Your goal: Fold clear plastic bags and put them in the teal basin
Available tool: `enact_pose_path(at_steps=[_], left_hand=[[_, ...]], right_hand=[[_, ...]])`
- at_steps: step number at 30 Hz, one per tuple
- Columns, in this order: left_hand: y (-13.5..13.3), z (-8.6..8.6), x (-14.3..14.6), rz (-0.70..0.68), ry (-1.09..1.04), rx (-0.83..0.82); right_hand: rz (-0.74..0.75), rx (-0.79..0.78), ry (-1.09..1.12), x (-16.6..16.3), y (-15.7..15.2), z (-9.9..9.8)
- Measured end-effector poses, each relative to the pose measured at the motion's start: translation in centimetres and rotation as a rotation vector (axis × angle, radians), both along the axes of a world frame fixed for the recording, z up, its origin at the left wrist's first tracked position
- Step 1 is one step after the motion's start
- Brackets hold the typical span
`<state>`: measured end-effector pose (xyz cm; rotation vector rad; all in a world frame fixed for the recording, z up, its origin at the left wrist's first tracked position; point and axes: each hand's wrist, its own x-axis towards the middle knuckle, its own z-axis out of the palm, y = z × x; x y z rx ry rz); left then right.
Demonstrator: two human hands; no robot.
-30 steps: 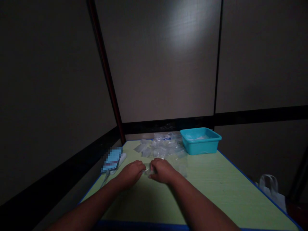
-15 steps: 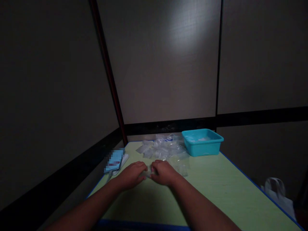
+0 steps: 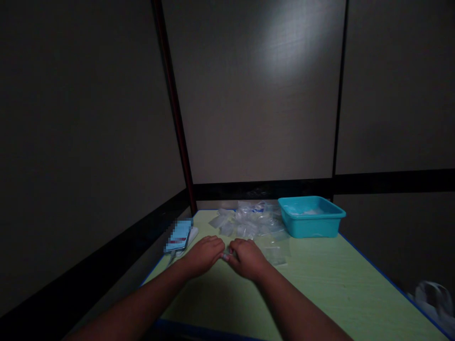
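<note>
My left hand [image 3: 203, 255] and my right hand [image 3: 248, 257] rest side by side on the green table [image 3: 320, 284], fingers curled together. Between their fingertips they pinch a small clear plastic piece [image 3: 227, 255], mostly hidden. Just beyond the hands lies a pile of clear plastic bags [image 3: 249, 220]. A flat clear bag [image 3: 275, 253] lies right of my right hand.
A turquoise tub [image 3: 311, 221] stands at the far right of the table with pale contents. A light blue packet [image 3: 178, 235] lies at the left edge over a white object. Dark wall panels close the back and left. A white bag [image 3: 432, 298] sits on the floor at right.
The view has drifted left, so everything sits further right in the frame. My hands have drawn closer together on the small plastic piece; little else differs.
</note>
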<state>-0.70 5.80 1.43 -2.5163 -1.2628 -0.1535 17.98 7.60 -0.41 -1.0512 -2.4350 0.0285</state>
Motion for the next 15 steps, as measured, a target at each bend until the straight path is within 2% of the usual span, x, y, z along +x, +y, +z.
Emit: enact_pose_path(at_steps=[9, 15], left_hand=[[-0.2, 0.3, -0.8, -0.024, 0.050, 0.025], [-0.2, 0.5, -1.5, -0.022, 0.056, 0.037]], right_hand=[[0.036, 0.038, -0.049, -0.4, -0.2, 0.1], [0.089, -0.030, 0.030, 0.1, -0.2, 0.6]])
